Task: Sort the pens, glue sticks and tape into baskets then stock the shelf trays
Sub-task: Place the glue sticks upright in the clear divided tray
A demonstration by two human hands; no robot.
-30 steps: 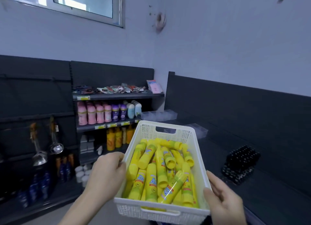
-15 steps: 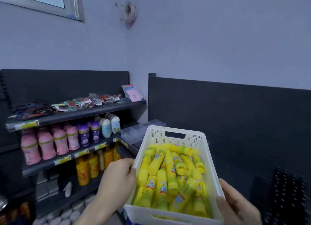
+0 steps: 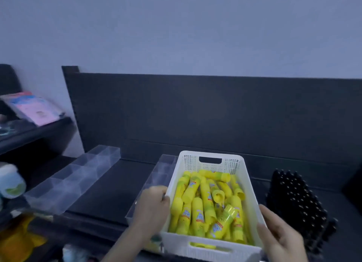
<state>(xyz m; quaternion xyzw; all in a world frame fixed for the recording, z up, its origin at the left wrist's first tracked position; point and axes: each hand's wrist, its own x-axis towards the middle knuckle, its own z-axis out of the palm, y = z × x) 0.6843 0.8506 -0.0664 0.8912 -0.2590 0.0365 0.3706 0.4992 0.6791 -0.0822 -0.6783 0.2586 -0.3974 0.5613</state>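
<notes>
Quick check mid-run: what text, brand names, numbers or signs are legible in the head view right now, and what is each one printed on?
None can be read.
Glue sticks in the white basket: blue and red label print, too blurred to read.
Pink packets on the upper left shelf: printed, too blurred to read.
Green and white container at the left edge: label blurred.
Black items at right: no lettering visible.

- The glue sticks lie heaped in the basket.
- The left hand is on the basket's left wall, the right hand on its right.
- One tray lies on the shelf well to the left; another tray sits just left of the basket, partly behind it.
- The rack of pens stands to the basket's right.
</notes>
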